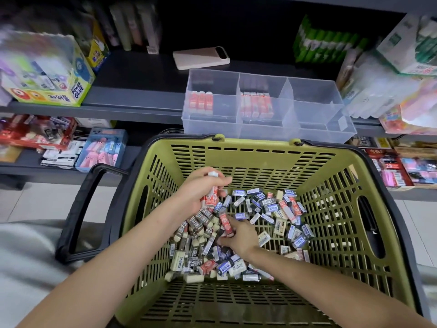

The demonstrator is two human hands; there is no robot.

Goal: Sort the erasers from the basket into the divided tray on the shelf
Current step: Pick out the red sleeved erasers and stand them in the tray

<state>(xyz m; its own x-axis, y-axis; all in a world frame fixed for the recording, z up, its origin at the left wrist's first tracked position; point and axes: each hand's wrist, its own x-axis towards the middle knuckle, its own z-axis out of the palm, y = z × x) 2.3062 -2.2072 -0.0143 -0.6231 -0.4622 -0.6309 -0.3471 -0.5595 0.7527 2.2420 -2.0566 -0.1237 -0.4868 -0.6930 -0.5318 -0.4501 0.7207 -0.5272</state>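
We curl our left hand (201, 195) round several red-sleeved erasers (211, 198) at ten o'clock of the eraser pile (272, 209) in the green basket (260, 147). Our right hand (240, 239) pinches one red eraser (225, 224) mid-pile. At twelve o'clock the divided tray (319, 132) sits on the shelf (142, 107).

A flat pale pink rectangular slab like a phone (201, 57) lies at centre back. Far left stands a yellow-green cardboard box printed "POWER GLUE" (50, 74), and upright book-like spines (132, 24) stand behind and to its right. Blurred green packets (328, 43) are stacked at right. Lower left, a blue box of pink and blue items (101, 150) sits near a red carton (35, 136), above pale floor tiles (35, 202).
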